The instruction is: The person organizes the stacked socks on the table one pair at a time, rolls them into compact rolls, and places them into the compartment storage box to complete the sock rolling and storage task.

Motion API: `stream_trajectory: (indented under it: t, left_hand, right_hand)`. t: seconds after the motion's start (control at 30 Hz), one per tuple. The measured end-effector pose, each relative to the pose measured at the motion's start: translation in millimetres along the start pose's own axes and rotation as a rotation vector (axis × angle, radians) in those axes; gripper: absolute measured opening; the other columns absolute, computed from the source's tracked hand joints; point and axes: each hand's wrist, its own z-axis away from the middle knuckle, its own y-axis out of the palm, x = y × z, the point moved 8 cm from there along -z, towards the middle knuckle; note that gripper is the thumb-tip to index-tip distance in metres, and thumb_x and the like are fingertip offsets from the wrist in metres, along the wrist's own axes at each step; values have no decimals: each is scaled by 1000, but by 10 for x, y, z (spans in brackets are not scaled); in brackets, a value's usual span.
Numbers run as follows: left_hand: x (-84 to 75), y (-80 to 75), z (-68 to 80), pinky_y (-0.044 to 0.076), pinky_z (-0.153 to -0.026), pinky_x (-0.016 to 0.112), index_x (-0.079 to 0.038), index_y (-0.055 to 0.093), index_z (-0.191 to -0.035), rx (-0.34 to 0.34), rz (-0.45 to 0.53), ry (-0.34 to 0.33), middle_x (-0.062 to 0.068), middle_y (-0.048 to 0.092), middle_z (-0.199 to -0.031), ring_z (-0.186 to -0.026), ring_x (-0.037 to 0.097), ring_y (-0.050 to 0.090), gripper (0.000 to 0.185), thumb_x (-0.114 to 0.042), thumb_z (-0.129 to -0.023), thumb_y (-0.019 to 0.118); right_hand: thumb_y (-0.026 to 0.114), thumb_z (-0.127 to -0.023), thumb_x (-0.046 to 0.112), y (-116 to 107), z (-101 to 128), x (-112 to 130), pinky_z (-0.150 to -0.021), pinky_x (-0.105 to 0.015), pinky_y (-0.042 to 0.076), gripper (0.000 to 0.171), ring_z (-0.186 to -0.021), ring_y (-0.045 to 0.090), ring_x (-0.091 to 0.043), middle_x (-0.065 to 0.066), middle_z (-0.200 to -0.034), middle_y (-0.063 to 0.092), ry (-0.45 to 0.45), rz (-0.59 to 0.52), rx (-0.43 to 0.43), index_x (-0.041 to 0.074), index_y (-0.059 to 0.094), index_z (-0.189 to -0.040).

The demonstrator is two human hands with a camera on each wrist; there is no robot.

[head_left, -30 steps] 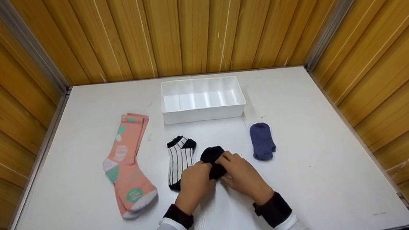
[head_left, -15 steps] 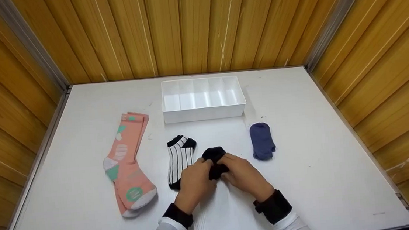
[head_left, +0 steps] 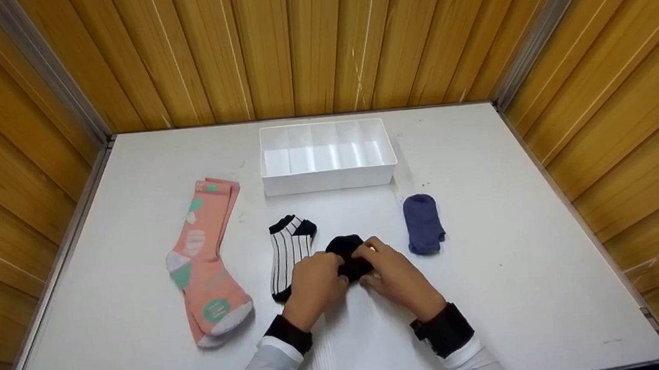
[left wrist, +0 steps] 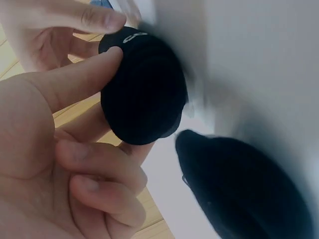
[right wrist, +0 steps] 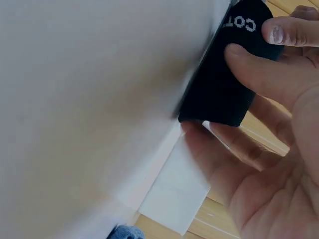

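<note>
Between my hands, near the middle of the table in the head view, is a folded black sock (head_left: 346,245). My left hand (head_left: 316,283) pinches its left side between thumb and fingers. On the other side my right hand (head_left: 396,279) grips it too, thumb on the near face and fingers behind. White letters (right wrist: 241,23) show on the sock's band in the right wrist view. Just left of my left hand lies a white striped sock (head_left: 289,257) with black toe and heel, partly covered by that hand. Its dark toe (left wrist: 244,186) appears large in the left wrist view.
A white divided box (head_left: 329,180) stands at the back of the white table (head_left: 523,287). Long pink patterned socks (head_left: 208,261) lie at the left, and a folded blue sock (head_left: 422,224) lies to the right. Wood-look panels (head_left: 317,43) wall the back and sides.
Both hands stay at the same place with the black sock between them. The right fingers and thumb have shifted their hold slightly. The other socks and the box rest where they were.
</note>
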Motion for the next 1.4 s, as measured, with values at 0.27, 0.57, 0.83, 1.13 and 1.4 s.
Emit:
stream_trajectory:
  t: [0.27,0.57,0.83,1.13,1.4]
  left_hand:
    - [-1,-10,-5,55,-58,43,-12,75,-92,25,-3,-27,8,71,-88,-70,30,69,17,-24,-80,79]
    - [-58,-8,2,55,-55,43,-15,71,-99,-85,-56,30,5,67,-93,-66,30,68,30,-19,-73,87]
    - [-53,24,-73,53,-55,41,-14,78,-84,-46,-94,-18,8,68,-83,-65,30,67,15,-23,-75,85]
    - [-65,25,-128,54,-59,43,-10,73,-75,31,-101,-66,10,70,-76,-68,30,68,24,-33,-77,81]
    - [-107,-6,-57,55,-57,42,-10,71,-103,-45,-89,17,8,67,-96,-68,31,69,39,-27,-72,88]
  right_hand:
    - [78,-86,7,-10,-40,-40,-93,-45,54,35,-105,69,-27,-6,-111,70,17,-45,9,10,69,-120]
    - [74,-90,9,-6,-86,-93,-93,-44,54,33,-106,68,-25,-7,-111,69,37,-87,23,9,70,-123]
    - [82,-83,10,9,-69,-88,-90,-41,55,47,-106,67,-22,-3,-117,57,38,-19,23,15,60,-125]
    - [79,-84,7,8,-75,-109,-92,-41,54,39,-103,67,-21,-2,-107,64,26,-11,7,14,67,-120]
    - [75,-90,11,25,-88,-163,-98,-45,52,37,-111,65,-26,-6,-114,67,63,-42,54,10,67,-126]
